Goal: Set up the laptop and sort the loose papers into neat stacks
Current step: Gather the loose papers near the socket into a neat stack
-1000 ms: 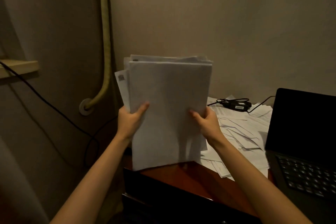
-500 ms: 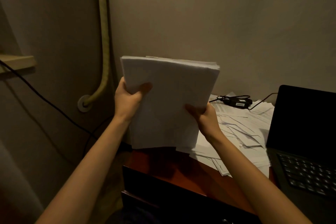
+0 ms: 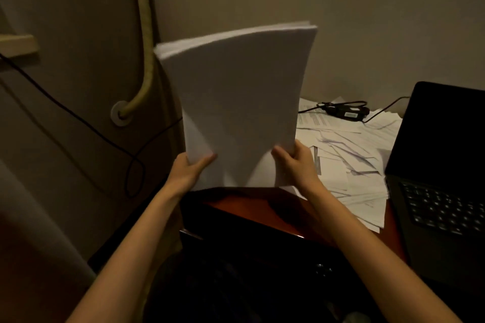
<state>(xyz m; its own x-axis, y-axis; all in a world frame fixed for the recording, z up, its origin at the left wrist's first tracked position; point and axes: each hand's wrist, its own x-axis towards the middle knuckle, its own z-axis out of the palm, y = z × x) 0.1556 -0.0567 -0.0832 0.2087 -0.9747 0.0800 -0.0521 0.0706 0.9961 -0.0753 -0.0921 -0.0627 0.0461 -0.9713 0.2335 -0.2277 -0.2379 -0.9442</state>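
A thick stack of white papers [image 3: 236, 92] stands upright, its lower edge at the left end of the red-brown desk [image 3: 265, 214]. My left hand [image 3: 190, 169] grips its lower left corner, thumb on the front sheet. My right hand [image 3: 296, 161] grips the lower right corner the same way. The stack's top edges look even and lean a little to the right. Loose papers [image 3: 349, 160] lie spread over the desk behind and right of my hands. An open black laptop [image 3: 443, 165] with a dark screen sits at the right edge.
A black power adapter [image 3: 346, 113] with cables lies on the papers near the back wall. A greenish hose [image 3: 145, 42] runs down the left wall into a round fitting. A black cable [image 3: 86, 126] hangs along that wall. A wooden ledge [image 3: 18, 44] sticks out far left.
Both hands slid from the stack's sides down to its bottom corners. The uneven sheets now line up, and the stack stands taller and tilts right.
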